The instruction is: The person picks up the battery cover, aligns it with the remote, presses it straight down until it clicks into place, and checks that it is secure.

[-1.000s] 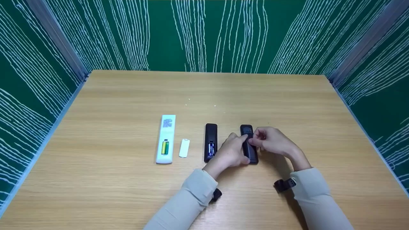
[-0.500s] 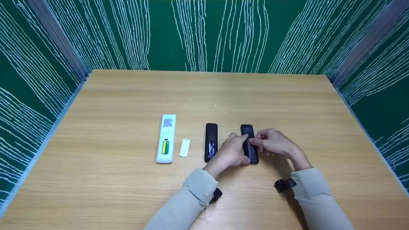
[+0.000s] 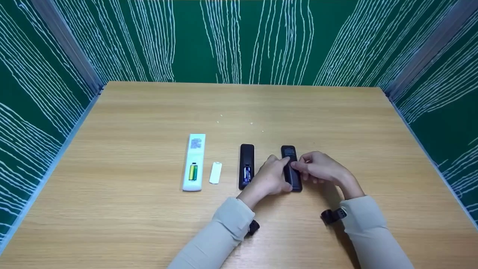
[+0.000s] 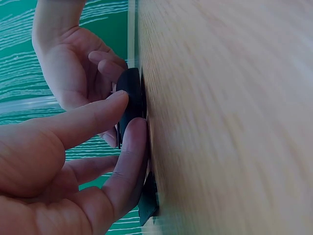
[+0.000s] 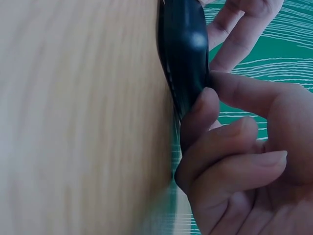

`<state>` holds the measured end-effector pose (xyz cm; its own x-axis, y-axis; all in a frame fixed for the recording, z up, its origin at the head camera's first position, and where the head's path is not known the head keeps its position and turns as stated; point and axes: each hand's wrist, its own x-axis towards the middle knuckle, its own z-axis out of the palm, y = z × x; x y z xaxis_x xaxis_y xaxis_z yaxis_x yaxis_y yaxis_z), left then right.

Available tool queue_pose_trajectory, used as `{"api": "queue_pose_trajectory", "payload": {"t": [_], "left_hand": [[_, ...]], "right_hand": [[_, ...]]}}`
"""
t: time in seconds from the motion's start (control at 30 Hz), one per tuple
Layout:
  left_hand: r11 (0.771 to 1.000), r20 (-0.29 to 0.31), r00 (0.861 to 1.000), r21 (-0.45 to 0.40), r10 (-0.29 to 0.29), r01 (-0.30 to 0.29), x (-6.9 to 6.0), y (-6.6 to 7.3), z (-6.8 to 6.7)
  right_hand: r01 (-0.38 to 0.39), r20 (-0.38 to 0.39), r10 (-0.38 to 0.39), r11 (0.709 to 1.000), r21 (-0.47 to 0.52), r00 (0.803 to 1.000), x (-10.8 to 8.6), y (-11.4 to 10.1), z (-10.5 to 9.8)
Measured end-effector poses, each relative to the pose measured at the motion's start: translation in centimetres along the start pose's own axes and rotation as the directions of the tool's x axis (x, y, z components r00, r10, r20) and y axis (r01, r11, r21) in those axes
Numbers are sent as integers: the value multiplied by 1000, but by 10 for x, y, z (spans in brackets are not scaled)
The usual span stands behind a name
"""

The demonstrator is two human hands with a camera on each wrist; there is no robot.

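1. Taking the right black remote as the dial's centre and twelve as the far edge of the tabletop, the white remote lies farthest out at nine o'clock, a yellow battery and a green battery exposed in its back.
2. Just beside it, also toward nine, lies a small white cover.
3. Nearer at nine is the middle black remote, two blue batteries showing toward its six o'clock end.
4. The left hand comes in from eight o'clock. Its grip is partly closed, holding the right black remote: forefinger on the upward face, thumb at the six o'clock end.
5. The right black remote lies on the tabletop between both hands, its long axis running roughly twelve to six.
6. The right hand is at three o'clock. Its grip is nearly closed, thumb and forefinger pinching the remote's edge, other fingers curled.
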<state>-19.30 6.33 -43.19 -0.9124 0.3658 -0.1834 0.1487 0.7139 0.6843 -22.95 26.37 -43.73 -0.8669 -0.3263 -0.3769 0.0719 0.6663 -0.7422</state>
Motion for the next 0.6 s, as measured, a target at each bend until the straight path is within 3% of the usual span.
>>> {"api": "queue_pose_trajectory", "payload": {"t": [0.6], "left_hand": [[1000, 2, 1000, -28, -3, 3, -1, 0, 1]], "right_hand": [[-6, -2, 6, 1000, -14, 1000, 0, 0, 0]]}}
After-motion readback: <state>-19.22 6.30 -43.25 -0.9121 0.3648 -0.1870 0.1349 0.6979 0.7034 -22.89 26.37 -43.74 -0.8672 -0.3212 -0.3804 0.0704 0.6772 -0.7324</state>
